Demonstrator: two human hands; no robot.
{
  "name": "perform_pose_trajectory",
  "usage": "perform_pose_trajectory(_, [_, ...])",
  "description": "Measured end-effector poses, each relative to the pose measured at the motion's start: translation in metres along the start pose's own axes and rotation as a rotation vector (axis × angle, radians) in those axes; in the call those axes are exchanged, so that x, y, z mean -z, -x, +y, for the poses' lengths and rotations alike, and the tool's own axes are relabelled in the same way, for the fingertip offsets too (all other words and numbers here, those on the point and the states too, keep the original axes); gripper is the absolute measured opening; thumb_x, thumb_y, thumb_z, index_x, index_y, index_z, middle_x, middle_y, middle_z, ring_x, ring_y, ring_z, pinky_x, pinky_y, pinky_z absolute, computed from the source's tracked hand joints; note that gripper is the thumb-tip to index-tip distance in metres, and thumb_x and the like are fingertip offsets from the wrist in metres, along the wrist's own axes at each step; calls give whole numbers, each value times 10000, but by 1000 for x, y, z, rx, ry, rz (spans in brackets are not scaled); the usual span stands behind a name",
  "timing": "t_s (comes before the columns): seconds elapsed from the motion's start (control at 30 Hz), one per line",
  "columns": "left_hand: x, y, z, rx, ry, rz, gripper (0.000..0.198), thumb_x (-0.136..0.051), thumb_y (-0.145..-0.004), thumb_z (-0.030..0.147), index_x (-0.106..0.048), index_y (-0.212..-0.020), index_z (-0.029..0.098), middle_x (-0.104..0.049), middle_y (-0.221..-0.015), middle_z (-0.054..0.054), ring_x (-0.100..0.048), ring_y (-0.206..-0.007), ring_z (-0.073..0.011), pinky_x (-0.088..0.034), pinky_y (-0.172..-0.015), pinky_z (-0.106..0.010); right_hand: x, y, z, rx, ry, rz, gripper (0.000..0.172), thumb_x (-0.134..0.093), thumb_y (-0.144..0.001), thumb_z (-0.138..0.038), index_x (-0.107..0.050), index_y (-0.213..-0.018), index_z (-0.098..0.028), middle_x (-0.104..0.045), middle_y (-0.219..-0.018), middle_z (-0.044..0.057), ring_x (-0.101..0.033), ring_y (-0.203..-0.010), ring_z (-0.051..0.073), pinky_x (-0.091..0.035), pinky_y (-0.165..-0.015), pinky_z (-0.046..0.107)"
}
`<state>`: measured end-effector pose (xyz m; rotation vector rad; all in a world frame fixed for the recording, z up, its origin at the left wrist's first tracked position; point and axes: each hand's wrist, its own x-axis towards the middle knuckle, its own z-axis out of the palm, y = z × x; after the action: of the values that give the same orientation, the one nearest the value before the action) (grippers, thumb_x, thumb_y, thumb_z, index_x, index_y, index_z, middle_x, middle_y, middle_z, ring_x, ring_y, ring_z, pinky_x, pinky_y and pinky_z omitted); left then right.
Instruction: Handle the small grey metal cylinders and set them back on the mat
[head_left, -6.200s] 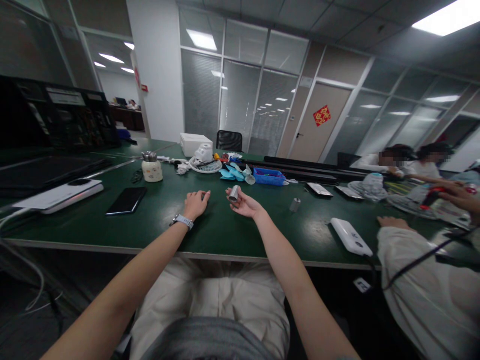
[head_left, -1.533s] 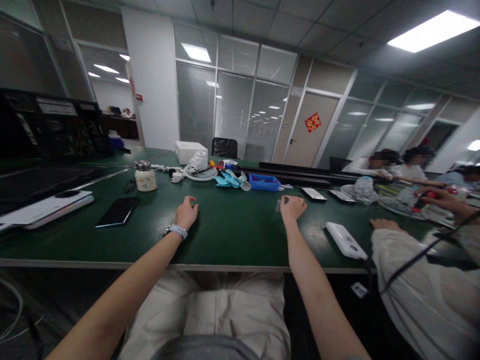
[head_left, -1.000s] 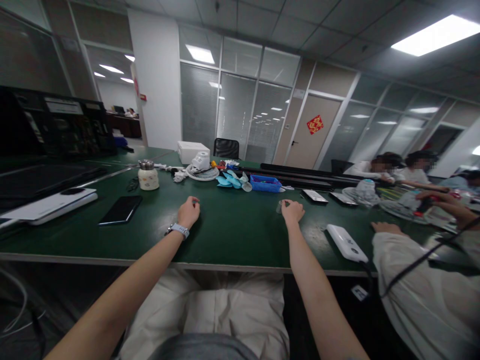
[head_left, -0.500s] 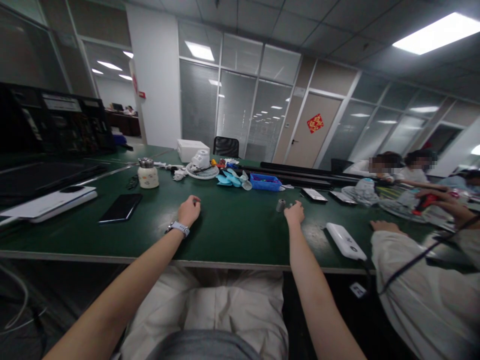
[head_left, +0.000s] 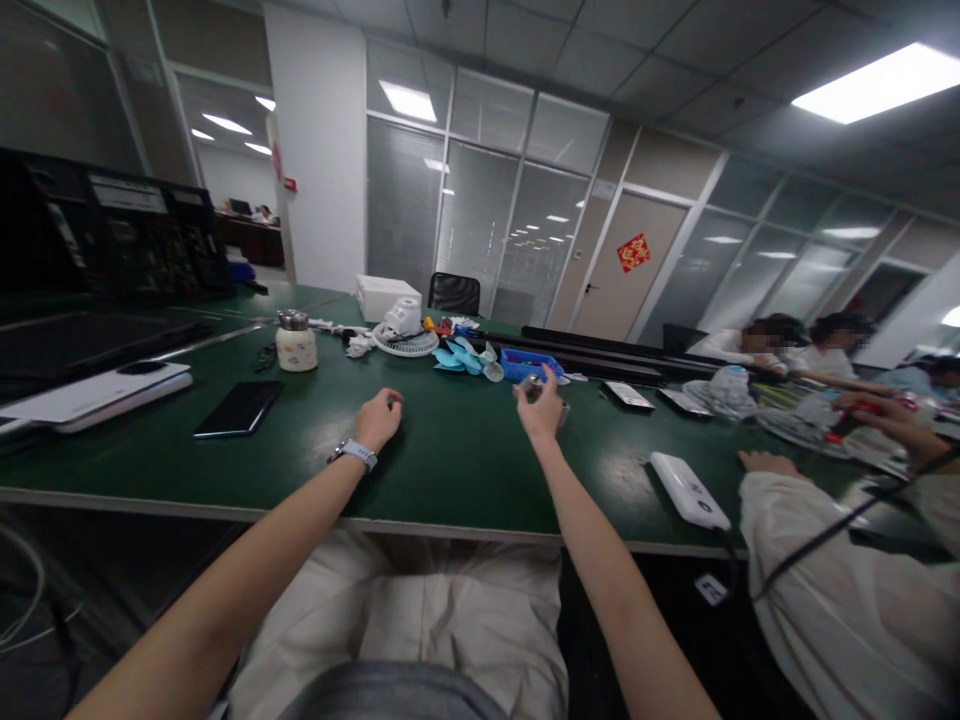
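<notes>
My right hand (head_left: pixel 541 412) is raised over the table in front of the blue tray, with thumb and fingers closed round a small shiny metal piece (head_left: pixel 533 383). Just behind its right side a small grey metal cylinder (head_left: pixel 565 411) stands on the table, mostly hidden by the hand. My left hand (head_left: pixel 377 420) rests on the green tabletop (head_left: pixel 450 460), its fingers curled in. Whatever may be inside the left fingers is hidden. A pale watch (head_left: pixel 355 453) is on the left wrist.
Beyond the hands are a blue tray (head_left: pixel 531 366), light-blue fan blades (head_left: pixel 459 356) and a white fan part (head_left: pixel 405 340). A bottle (head_left: pixel 297 345) and phone (head_left: pixel 238 409) lie left. Right are a white power bank (head_left: pixel 688 490) and a co-worker's sleeve (head_left: pixel 810 540).
My right hand has moved left and lifted, with the small metal piece in its fingers; it now covers most of the grey cylinder. My left hand has stayed in place.
</notes>
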<state>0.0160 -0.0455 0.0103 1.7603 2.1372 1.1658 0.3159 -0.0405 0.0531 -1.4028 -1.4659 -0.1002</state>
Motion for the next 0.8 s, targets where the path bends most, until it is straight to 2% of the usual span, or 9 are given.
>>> perform_pose_trajectory(0.07, [0, 1, 1, -39, 32, -6, 303, -440, -861, 323, -647, -1065, 233, -702, -888, -54, -621, -785, -204, -428, -682, -288, -29, 16, -27, 105, -135, -213, 763, -650, -786, -346, -253, -1427, -231, -684, -1009, 64, -656, -874, 222, -452, -879, 380])
perform_pose_trajectory(0.13, [0, 1, 3, -140, 71, -12, 339, -430, -885, 377, -653, -1090, 224, -705, -912, -56, -611, -801, -197, -430, -707, -291, -56, 33, -52, 190, -183, -374, 808, -688, -757, -319, -251, -1433, -256, -687, -1000, 50, -660, -871, 221, -457, -880, 378])
perform_pose_trajectory(0.23, [-2, 0, 5, -351, 100, 38, 397, -399, -912, 438, -680, -1078, 213, -701, -991, -61, -580, -891, -194, -412, -820, -314, -84, 51, -81, 267, -176, -471, 841, -699, -747, -278, -226, -1442, -251, -694, -974, 41, -662, -885, 227, -441, -905, 388])
perform_pose_trajectory(0.3, [-5, -1, 5, -428, 105, 84, 407, -403, -913, 464, -698, -1065, 228, -692, -1027, -57, -552, -945, -198, -386, -875, -338, -95, 58, -91, 290, -154, -494, 841, -681, -757, -249, -203, -1448, -231, -700, -956, 41, -663, -889, 228, -429, -917, 389])
perform_pose_trajectory(0.47, [-10, -2, 4, -483, 108, 112, 356, -493, -872, 486, -724, -1040, 274, -678, -999, -54, -500, -975, -214, -371, -881, -367, -103, 66, -92, 356, -101, -509, 773, -611, -799, -206, -193, -1450, -187, -699, -989, 59, -655, -928, 204, -373, -972, 388])
perform_pose_trajectory(0.6, [-12, -3, 2, -470, 136, 130, 335, -523, -858, 469, -744, -975, 247, -683, -941, -55, -504, -946, -214, -377, -865, -365, -103, 68, -88, 386, -65, -506, 718, -581, -837, -256, -210, -1445, -172, -654, -1142, 113, -626, -1019, 215, -363, -968, 389])
perform_pose_trajectory(0.8, [-5, 3, 11, -430, 186, 113, 320, -522, -858, 448, -742, -928, 227, -690, -930, -49, -522, -956, -206, -385, -878, -342, -101, 71, -88, 372, -53, -500, 726, -585, -841, -276, -201, -1448, -177, -593, -1243, 146, -574, -1118, 239, -365, -956, 397])
